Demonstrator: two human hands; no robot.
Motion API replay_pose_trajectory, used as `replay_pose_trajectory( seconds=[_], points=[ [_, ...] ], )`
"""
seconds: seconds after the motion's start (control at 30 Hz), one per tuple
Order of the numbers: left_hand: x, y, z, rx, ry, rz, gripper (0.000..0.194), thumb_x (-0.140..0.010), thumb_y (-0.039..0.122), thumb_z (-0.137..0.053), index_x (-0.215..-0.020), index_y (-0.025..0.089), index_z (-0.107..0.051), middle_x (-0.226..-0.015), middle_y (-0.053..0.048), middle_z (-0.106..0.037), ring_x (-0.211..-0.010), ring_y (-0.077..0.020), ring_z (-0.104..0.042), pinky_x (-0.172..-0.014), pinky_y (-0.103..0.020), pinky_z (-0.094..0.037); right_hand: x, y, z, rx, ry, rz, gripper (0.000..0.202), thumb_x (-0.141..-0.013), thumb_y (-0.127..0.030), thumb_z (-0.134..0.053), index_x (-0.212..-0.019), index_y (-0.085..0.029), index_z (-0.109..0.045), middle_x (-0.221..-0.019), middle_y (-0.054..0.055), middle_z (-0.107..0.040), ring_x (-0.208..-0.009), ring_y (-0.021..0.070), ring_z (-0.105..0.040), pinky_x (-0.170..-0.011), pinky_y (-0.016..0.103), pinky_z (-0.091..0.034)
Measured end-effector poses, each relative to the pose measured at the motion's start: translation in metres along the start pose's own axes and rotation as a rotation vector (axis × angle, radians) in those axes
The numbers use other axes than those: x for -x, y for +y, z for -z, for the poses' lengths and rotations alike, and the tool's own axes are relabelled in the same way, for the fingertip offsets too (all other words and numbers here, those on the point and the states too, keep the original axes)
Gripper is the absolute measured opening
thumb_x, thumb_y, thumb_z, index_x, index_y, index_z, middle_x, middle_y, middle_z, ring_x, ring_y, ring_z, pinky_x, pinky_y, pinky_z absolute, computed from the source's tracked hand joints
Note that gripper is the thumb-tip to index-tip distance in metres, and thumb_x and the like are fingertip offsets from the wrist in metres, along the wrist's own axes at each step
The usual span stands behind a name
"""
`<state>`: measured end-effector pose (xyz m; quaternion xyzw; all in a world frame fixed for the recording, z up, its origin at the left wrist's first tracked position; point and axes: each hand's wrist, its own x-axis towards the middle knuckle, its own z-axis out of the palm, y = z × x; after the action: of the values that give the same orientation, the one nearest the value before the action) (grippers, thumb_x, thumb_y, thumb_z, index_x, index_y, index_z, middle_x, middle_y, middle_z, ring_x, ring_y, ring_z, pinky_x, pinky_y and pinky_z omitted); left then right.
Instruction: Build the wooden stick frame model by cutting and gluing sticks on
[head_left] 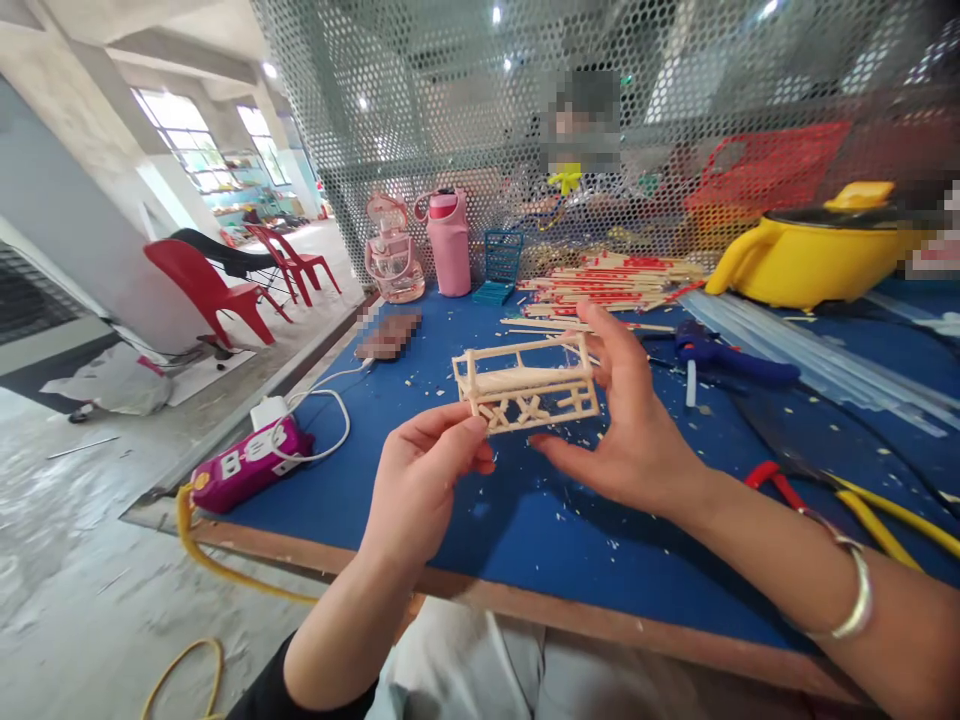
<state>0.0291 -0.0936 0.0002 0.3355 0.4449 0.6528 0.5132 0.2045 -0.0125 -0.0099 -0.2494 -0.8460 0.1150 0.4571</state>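
Note:
A small pale wooden frame (529, 382) with crossed sticks on its front side is held above the blue tabletop. My left hand (431, 470) pinches its lower left corner between thumb and fingers. Around the frame's right end is my right hand (626, 420), its thumb and fingers spread apart; the fingertips are near or touching the upper right corner, and contact is hard to tell. Behind the frame lies a pile of thin sticks with red parts (611, 280).
Blue glue gun (735, 357), clear rods (832, 350), red-and-yellow-handled pliers (874, 515) and yellow pot (825, 255) are on the right. Pink bottle (448, 245), clear bottle (394, 255), teal stand (499, 268), phone (390, 336) and purple power strip (251, 465) are left. A person is behind the mesh (465, 120).

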Motion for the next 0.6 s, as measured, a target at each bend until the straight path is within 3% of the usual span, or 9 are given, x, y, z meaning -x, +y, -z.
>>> replay_pose_trajectory(
  seconds=[0.4, 0.6],
  points=[
    [0.006, -0.006, -0.012, -0.103, 0.098, -0.067, 0.023, -0.072, 0.038, -0.075, -0.076, 0.015, -0.073, -0.06, 0.003, -0.056, -0.053, -0.0051, -0.047, -0.047, -0.013, -0.044, 0.002, -0.006, -0.002, 0.123, -0.004, 0.092, 0.091, -0.07, -0.018, -0.066, -0.147, -0.018, -0.017, -0.153, 0.017, -0.025, -0.144, 0.0281, -0.021, -0.116, 0.052, -0.023],
    [0.007, -0.008, -0.013, -0.108, 0.133, -0.056, 0.026, -0.07, 0.04, -0.076, -0.075, 0.015, -0.073, -0.058, 0.004, -0.056, -0.052, -0.0055, -0.046, -0.047, -0.015, -0.041, 0.004, -0.006, -0.001, 0.114, -0.02, 0.087, 0.09, -0.071, -0.018, -0.064, -0.147, -0.021, -0.017, -0.154, 0.016, -0.024, -0.144, 0.0286, -0.02, -0.115, 0.055, -0.024]
  ],
)
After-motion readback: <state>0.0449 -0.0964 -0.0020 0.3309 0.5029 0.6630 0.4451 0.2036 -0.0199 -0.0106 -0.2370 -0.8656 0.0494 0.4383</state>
